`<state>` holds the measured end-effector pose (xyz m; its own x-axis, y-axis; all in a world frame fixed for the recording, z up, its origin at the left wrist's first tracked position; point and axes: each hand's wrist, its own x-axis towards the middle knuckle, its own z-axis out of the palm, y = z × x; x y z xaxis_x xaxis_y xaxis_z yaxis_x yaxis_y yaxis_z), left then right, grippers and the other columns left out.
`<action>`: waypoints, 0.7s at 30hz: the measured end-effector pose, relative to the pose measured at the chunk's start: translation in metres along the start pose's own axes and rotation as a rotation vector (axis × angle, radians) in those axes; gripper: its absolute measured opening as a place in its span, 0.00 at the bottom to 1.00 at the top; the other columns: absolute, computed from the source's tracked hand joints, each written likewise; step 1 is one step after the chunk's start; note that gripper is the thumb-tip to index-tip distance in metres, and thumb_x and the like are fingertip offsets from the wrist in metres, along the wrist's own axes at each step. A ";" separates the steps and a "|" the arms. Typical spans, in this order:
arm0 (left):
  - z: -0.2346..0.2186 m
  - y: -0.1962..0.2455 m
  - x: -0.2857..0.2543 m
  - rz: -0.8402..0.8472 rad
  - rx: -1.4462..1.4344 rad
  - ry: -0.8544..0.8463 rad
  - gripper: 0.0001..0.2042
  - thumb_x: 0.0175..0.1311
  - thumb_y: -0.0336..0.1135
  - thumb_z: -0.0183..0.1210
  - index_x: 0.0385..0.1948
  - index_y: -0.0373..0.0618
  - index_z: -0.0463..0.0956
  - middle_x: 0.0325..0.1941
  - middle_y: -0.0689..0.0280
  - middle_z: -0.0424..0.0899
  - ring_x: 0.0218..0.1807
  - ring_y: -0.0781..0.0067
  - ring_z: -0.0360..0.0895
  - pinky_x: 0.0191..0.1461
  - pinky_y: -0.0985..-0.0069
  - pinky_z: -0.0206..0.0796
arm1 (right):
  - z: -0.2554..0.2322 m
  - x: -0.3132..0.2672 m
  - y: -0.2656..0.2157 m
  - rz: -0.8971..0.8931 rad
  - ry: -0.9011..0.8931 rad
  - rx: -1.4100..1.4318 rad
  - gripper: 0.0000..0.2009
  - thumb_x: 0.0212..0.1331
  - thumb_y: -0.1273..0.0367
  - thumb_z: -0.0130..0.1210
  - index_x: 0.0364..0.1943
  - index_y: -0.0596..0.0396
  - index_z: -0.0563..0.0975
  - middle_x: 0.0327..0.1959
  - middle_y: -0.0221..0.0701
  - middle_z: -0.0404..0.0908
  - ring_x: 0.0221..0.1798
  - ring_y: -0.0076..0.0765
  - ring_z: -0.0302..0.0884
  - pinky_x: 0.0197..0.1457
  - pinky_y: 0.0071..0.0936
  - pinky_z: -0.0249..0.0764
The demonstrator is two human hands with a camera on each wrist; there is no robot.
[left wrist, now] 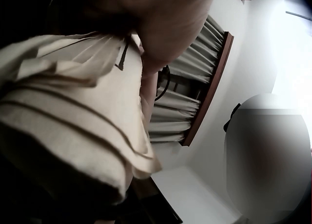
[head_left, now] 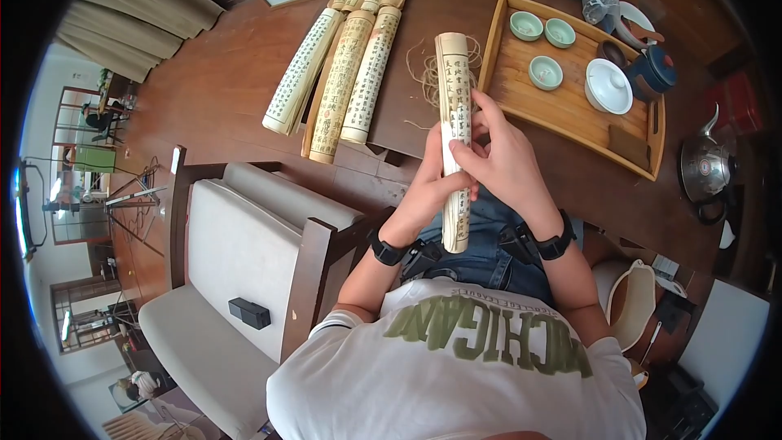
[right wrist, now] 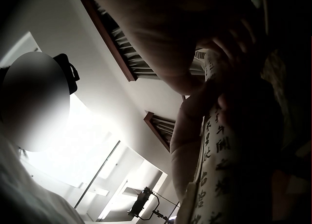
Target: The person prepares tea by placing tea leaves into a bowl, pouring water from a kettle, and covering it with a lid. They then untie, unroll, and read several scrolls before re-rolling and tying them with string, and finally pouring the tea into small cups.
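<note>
Looks well along, to judge by the mostly tubular shape of the paper roll [head_left: 454, 77], with writing showing outermost. Perhaps needs some evening along the layered left edge; cannot tell how much more beyond that. Shows no tie on the visible stretches, with loose twine [head_left: 426, 81] lying just beside on the dark table [head_left: 448, 4]. Compares closely with the other rolls [head_left: 350, 77] at upper left. Held upright in the frame, slightly right of centre, above the jeans [head_left: 493, 232]. Grasped low down by the left hand [head_left: 425, 187], thumb across the front; pinched around the middle by the right hand [head_left: 509, 159], thumb pressing on the face. Runs lengthwise between both palms, projecting above and below the grip.
</note>
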<state>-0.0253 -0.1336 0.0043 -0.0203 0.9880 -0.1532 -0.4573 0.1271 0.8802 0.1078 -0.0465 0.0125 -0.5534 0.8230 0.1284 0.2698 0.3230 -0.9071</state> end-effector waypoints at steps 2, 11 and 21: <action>0.001 -0.001 -0.001 -0.014 -0.010 0.004 0.38 0.63 0.21 0.54 0.76 0.48 0.50 0.55 0.57 0.76 0.44 0.68 0.79 0.46 0.70 0.75 | 0.000 -0.001 0.002 -0.001 -0.012 -0.013 0.39 0.64 0.58 0.64 0.75 0.61 0.61 0.48 0.38 0.86 0.41 0.39 0.87 0.46 0.34 0.81; -0.009 -0.009 0.004 0.026 -0.225 -0.014 0.33 0.74 0.28 0.51 0.79 0.44 0.50 0.62 0.56 0.77 0.51 0.70 0.79 0.52 0.72 0.76 | -0.008 0.003 -0.003 0.207 -0.150 0.348 0.35 0.70 0.62 0.60 0.76 0.62 0.59 0.50 0.39 0.86 0.34 0.29 0.86 0.33 0.25 0.79; -0.011 0.006 0.008 0.137 -0.077 0.159 0.31 0.74 0.29 0.54 0.77 0.42 0.54 0.64 0.57 0.77 0.57 0.74 0.78 0.50 0.77 0.75 | 0.002 -0.005 0.009 -0.046 -0.051 0.151 0.33 0.64 0.65 0.66 0.72 0.55 0.67 0.57 0.39 0.82 0.48 0.36 0.84 0.46 0.32 0.81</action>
<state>-0.0379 -0.1263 0.0035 -0.2242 0.9684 -0.1093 -0.5067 -0.0201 0.8619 0.1114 -0.0485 0.0026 -0.6028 0.7829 0.1539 0.1237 0.2823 -0.9513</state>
